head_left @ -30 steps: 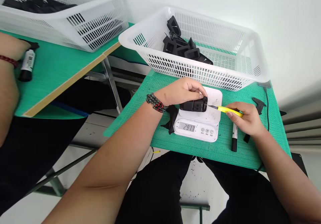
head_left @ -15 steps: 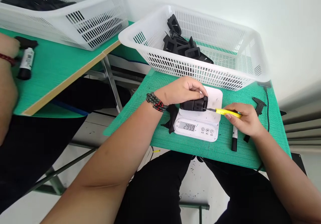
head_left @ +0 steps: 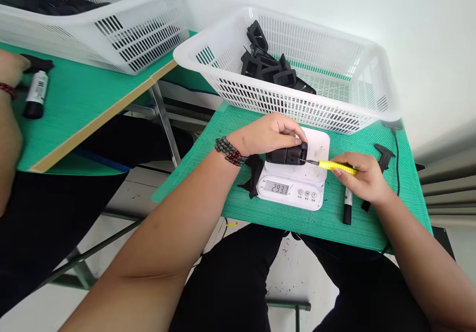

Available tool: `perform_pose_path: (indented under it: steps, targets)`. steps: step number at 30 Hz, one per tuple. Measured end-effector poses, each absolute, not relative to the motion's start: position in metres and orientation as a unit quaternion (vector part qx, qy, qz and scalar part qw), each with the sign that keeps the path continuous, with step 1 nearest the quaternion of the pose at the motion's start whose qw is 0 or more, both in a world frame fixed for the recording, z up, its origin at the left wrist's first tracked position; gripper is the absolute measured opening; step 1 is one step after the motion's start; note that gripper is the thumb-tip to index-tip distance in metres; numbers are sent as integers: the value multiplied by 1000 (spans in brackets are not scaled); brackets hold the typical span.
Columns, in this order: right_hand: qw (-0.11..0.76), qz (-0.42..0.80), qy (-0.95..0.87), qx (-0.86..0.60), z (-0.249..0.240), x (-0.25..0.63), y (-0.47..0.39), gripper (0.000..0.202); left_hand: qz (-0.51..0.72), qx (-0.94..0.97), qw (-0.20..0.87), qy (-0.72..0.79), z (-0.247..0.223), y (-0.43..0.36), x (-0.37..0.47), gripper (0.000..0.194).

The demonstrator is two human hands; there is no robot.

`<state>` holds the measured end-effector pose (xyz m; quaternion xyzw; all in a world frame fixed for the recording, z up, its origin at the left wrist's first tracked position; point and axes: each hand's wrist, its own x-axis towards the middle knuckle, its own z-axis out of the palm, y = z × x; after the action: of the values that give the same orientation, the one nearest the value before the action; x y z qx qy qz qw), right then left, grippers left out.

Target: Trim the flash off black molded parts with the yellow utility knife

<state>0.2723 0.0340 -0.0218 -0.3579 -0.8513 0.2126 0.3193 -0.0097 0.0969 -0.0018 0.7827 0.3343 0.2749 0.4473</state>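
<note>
My left hand (head_left: 277, 135) is closed on a black moulded part (head_left: 285, 155), holding it down on the white digital scale (head_left: 316, 148). The scale's display reads about 293.7. In my right hand (head_left: 359, 176) is a yellow utility knife (head_left: 336, 166), its blade tip touching the part's right end. A black scrap-like piece (head_left: 254, 176) lies against the scale's left side. Beside my right hand, and partly under it, are a black-and-white marker (head_left: 347, 207) and a dark caliper (head_left: 384, 156).
A white basket (head_left: 357, 106) with several black parts (head_left: 266, 67) stands behind the scale. To the left, another green table (head_left: 92, 94) carries a second basket (head_left: 148, 29), a marker (head_left: 37, 94) and another person's hand (head_left: 11, 69). A cable (head_left: 397, 163) runs along the right edge.
The scale's display has gone from about 295.9 to about 293.7. Both hands, the part and the knife stay almost where they were; the view has shifted very slightly.
</note>
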Motion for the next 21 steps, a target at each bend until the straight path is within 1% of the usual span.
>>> perform_pose_path:
  steps: [4, 9, 12, 17, 21]
  targets:
    - [306, 199, -868, -337, -22, 270, 32, 24, 277, 788, 434, 338, -3, 98, -10, 19]
    - [312, 165, -863, -361, -19, 270, 30, 24, 275, 785, 435, 345, -6, 99, -9, 20]
    - [318, 167, -861, -359, -18, 270, 29, 23, 278, 783, 436, 345, -7, 99, -10, 20]
    - [304, 183, -867, -350, -19, 268, 29, 22, 282, 779, 443, 342, -6, 99, -9, 19]
    - [328, 168, -853, -369, -19, 267, 29, 23, 281, 778, 443, 346, -6, 99, -9, 19]
